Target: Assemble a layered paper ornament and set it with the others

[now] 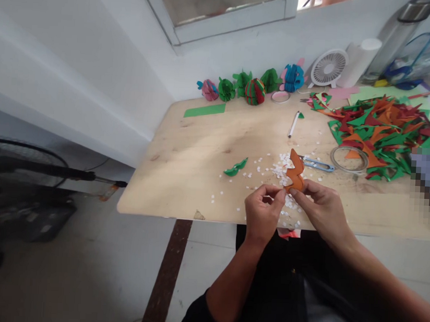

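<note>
Near the table's front edge, my right hand (319,202) pinches an orange wavy-edged paper cutout (295,172) between thumb and fingers. My left hand (265,207) has its thumb and fingertips pressed together at the lower left end of the same cutout; whether they grip it or a small bit on it is hard to see. Small white paper bits (281,167) lie scattered under and around both hands. A green wavy paper piece (236,167) rests to the left. Just beyond my right hand lies a light blue cutter-like tool (318,164).
A heap of green, orange and red paper scraps (386,129) covers the right side, with a tape roll (349,159) at its edge. A pen (294,125) lies mid-table. Folded paper figures (255,91), a small white fan (329,67) and a green strip (204,110) line the back.
</note>
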